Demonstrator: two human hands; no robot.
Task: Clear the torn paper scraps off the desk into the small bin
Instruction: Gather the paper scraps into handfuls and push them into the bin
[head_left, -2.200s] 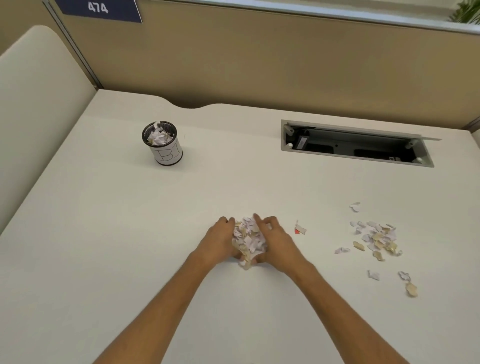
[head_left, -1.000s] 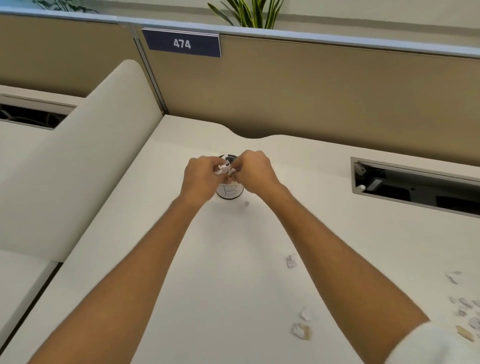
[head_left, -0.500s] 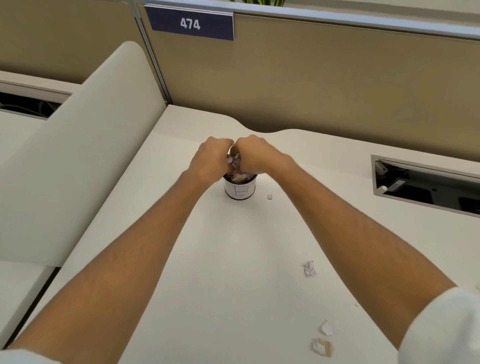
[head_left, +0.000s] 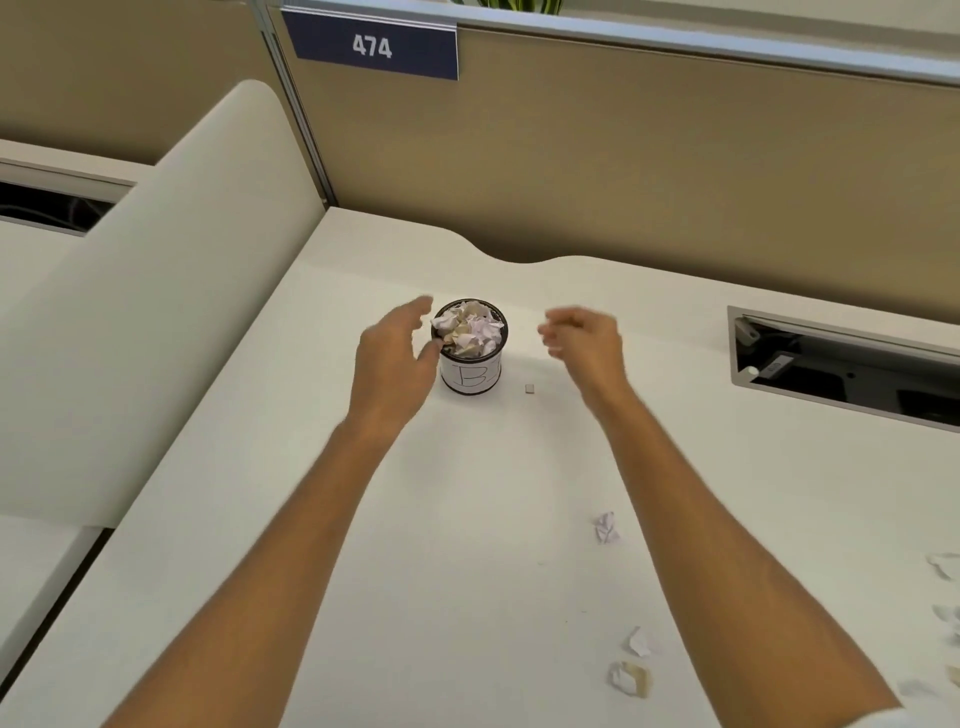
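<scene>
The small bin (head_left: 471, 378), a white cup marked "B", stands mid-desk, heaped to its rim with white and tan paper scraps (head_left: 469, 328). My left hand (head_left: 397, 353) hovers just left of the bin, fingers spread, holding nothing. To the bin's right my right hand (head_left: 584, 338) is apart from it, fingers loosely curled and empty. A tiny scrap (head_left: 529, 387) lies beside the bin. Loose scraps lie nearer me: one crumpled piece (head_left: 605, 527), two more (head_left: 629, 675) at lower right, others (head_left: 943, 566) at the right edge.
The white desk (head_left: 467, 519) is bounded by a tan partition (head_left: 623, 166) with a "474" sign (head_left: 373, 48). A curved white side panel (head_left: 156, 291) rises on the left. An open cable tray (head_left: 847, 364) is sunk into the desk at right.
Both hands carried a heap of scraps from the desk's middle to the bin and pressed them in. Now they have let go and moved apart to either side of the bin.
</scene>
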